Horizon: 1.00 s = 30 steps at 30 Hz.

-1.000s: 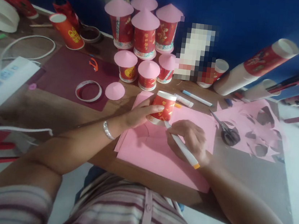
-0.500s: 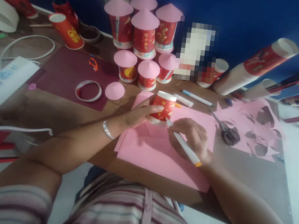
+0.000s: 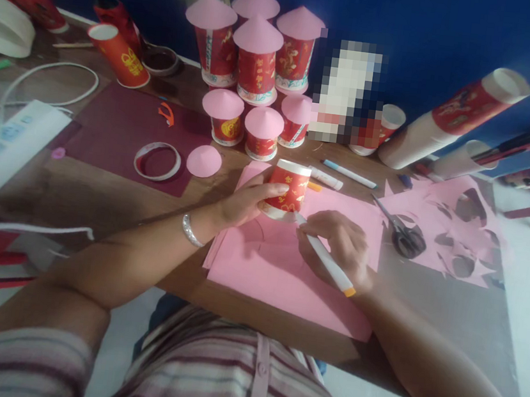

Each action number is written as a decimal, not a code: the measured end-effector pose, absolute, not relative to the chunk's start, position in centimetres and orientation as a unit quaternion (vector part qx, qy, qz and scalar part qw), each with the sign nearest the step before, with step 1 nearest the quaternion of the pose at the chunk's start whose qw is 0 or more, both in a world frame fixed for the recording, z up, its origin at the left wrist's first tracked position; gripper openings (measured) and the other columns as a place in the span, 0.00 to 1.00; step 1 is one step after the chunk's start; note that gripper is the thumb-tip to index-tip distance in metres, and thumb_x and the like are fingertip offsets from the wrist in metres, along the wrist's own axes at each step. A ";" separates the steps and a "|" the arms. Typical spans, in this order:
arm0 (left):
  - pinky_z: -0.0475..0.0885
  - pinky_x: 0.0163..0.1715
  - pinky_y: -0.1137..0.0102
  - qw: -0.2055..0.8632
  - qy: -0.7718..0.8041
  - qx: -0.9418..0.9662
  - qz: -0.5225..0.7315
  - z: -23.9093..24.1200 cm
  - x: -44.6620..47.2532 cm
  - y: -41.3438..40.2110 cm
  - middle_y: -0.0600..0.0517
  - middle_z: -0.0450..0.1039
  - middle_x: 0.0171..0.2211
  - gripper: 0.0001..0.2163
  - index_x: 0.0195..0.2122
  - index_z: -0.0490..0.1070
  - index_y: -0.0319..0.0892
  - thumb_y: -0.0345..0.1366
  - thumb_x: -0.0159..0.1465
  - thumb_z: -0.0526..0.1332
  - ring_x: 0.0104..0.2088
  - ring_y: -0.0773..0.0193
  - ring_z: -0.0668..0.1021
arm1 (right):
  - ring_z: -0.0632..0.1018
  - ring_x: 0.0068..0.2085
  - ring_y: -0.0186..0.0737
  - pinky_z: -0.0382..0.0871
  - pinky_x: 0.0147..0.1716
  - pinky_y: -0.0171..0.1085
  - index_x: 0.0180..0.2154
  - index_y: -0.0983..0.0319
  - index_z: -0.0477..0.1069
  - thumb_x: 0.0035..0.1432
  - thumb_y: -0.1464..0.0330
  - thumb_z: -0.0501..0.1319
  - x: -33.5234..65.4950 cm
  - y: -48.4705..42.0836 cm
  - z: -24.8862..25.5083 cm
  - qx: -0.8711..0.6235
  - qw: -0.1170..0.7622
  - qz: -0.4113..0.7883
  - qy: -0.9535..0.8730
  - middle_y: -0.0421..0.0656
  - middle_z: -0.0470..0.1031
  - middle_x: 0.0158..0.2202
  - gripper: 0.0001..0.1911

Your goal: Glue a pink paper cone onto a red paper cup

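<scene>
My left hand (image 3: 245, 202) is wrapped round a small red paper cup (image 3: 288, 188) that stands upside down on a pink paper sheet (image 3: 285, 272). The cup looks slightly tilted or lifted at its near edge. My right hand (image 3: 341, 246) pinches a white pen with an orange end (image 3: 329, 264), its tip touching the paper right at the cup's rim. A faint curved pen line shows on the sheet near my left wrist.
Behind stand several red cups with pink cone lids (image 3: 255, 62), a loose pink cone (image 3: 204, 161) and a tape roll (image 3: 157, 161) on a dark red sheet. Scissors (image 3: 401, 231) lie on cut pink scraps at right. Pens (image 3: 348, 173), cup stacks (image 3: 453, 115) and cables (image 3: 41, 87) surround.
The cup has shifted slightly up and tilted under my left hand. My right hand with the pen has barely moved along the cup's rim.
</scene>
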<state>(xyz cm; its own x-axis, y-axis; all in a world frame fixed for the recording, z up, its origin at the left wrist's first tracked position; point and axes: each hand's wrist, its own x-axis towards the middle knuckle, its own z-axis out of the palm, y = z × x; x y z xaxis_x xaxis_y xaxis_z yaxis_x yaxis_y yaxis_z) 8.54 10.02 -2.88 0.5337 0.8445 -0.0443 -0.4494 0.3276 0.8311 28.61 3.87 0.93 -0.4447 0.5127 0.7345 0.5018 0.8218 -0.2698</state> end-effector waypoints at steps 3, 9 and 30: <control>0.79 0.44 0.65 0.776 0.245 0.406 0.417 -2.9 8.5 10.0 0.47 0.82 0.44 0.17 0.49 0.74 0.40 0.42 0.62 0.71 0.42 0.58 0.84 | 0.80 0.29 0.37 0.77 0.28 0.36 0.41 0.57 0.69 0.61 0.80 0.63 28.6 3.8 1.0 -0.297 0.432 0.004 -0.851 0.38 0.77 0.29 0.12; 0.79 0.44 0.65 0.777 0.247 0.404 0.416 -2.6 8.5 9.9 0.48 0.82 0.44 0.18 0.50 0.74 0.41 0.42 0.62 0.70 0.43 0.59 0.84 | 0.79 0.29 0.36 0.76 0.28 0.36 0.40 0.58 0.69 0.61 0.81 0.64 28.4 3.8 1.0 -0.293 0.437 -0.001 -0.851 0.38 0.77 0.29 0.13; 0.80 0.43 0.68 0.767 0.200 0.424 0.439 -3.4 8.5 10.3 0.48 0.83 0.42 0.13 0.49 0.77 0.41 0.40 0.66 0.68 0.41 0.60 0.85 | 0.79 0.28 0.37 0.75 0.29 0.36 0.40 0.58 0.68 0.60 0.81 0.64 28.5 3.8 0.9 -0.308 0.434 -0.007 -0.846 0.38 0.76 0.29 0.13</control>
